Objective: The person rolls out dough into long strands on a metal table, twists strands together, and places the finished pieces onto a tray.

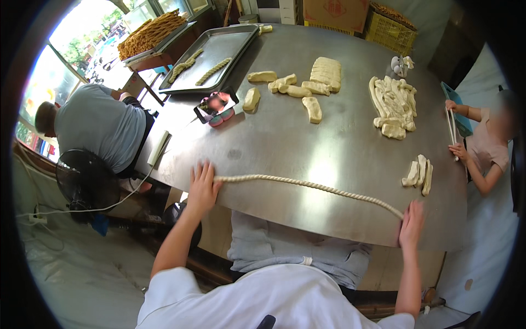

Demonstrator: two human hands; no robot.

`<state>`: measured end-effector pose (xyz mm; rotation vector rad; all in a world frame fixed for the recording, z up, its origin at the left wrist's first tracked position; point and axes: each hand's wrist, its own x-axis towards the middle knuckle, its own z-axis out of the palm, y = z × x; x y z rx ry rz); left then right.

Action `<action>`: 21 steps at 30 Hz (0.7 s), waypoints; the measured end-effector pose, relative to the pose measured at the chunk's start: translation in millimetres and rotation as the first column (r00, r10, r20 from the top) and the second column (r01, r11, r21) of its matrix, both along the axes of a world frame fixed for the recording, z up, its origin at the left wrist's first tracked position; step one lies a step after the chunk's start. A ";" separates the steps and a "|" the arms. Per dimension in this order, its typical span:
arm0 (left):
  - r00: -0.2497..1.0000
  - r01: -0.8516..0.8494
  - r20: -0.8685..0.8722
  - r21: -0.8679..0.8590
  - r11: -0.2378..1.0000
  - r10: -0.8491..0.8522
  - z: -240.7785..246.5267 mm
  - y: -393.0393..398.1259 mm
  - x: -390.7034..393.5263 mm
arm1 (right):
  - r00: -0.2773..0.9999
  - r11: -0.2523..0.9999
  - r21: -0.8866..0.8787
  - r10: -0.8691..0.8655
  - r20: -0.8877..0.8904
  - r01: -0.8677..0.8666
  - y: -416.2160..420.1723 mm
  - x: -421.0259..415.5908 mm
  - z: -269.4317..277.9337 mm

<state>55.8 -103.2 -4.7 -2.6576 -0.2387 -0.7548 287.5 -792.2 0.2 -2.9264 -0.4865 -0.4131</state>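
Note:
A long twisted rope of dough (312, 184) stretches across the near part of the steel table (263, 135). My left hand (203, 189) lies flat over its left end, fingers extended. At the right end, by the table's near edge, my right hand (412, 224) rests on the dough with straight fingers, slightly blurred. Both palms hide the rope's tips. Several short dough pieces (290, 90) lie farther back beside a scored dough slab (326, 72). To the right are a heap of dough strips (394, 103) and a few separate strips (419, 174).
A metal tray (222, 43) holds two dough twists (213, 70). Near it a phone (216, 105) leans on a stand. A white power strip (157, 148) lies at the left edge, its cable hanging down. One person (102, 119) sits left; another (487, 140) handles dough strips right. A fan (84, 177) stands left.

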 end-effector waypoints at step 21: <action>0.986 0.163 0.001 -0.265 0.950 -0.169 -5.5 -42.6 5.7 | 0.983 0.970 0.234 0.104 -0.148 -0.068 -21.5 -3.9 -7.7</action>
